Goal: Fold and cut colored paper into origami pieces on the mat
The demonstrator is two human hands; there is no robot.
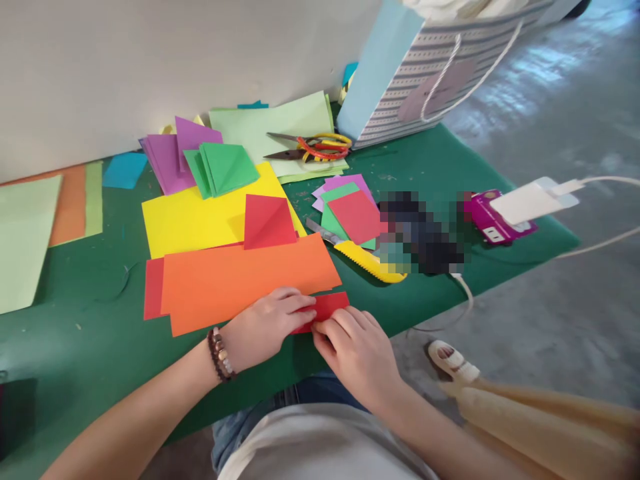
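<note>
A small folded piece of red paper [332, 304] lies at the table's near edge, between my two hands. My left hand [263, 328], with beaded bracelets at the wrist, holds its left part down with bent fingers; the thumb is hidden. At the paper's lower right edge, my right hand [357, 350] is closed in a pinch. Just beyond, a stack of orange paper [245, 277] overlaps a red sheet [153, 289]. Behind that stack sits a folded red piece [269, 221] on yellow paper [195, 217].
Green folded papers [233, 170] and purple ones [167, 163] stand behind. Scissors [310, 147] rest on pale green sheets. A yellow utility knife [370, 262] with its blade out lies right of the orange stack. Beyond are a striped paper bag [415, 73] and a charger [530, 200].
</note>
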